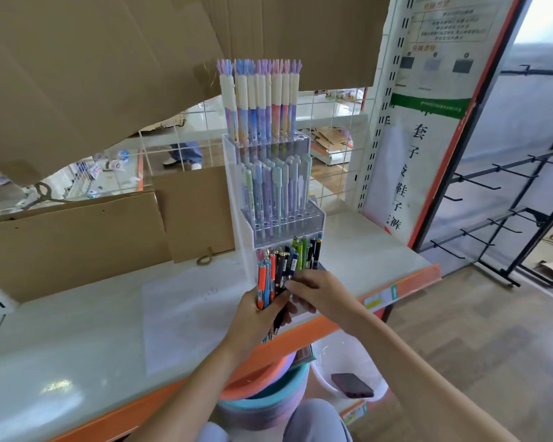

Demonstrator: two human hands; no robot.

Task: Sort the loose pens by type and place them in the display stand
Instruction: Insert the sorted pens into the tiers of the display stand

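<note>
Head view: a white poster [406, 173] leaning at the right end of the shelf carries a green band and a column of large dark Chinese characters, of which 套, 子, 鞋, 子 and 裤 can be read; the small print on the upper notice [450, 23] is too blurred to read, and no brand name is legible on any pen. A clear acrylic display stand [288, 224] with three stepped tiers stands upright on the pale shelf top [77, 330], near its orange front edge. The top tier holds tall pens with cream sleeves and purple tips [259, 97]; the middle tier holds pastel capped pens [278, 186]; the lowest tier holds green, black and blue click pens [304, 250] on its right side. The left hand [256, 314] grips a bundle of loose pens [270, 279], orange, blue and black, held upright just in front of the lowest tier, with the tips projecting below the fist. The right hand [313, 290] lies just beside the bundle on its right, fingers curled, fingertips touching the black pens in the bundle; whether it pinches one cannot be told. Below the shelf, stacked plastic basins [268, 397] and a dark phone [351, 385] in a white tub are visible.
</note>
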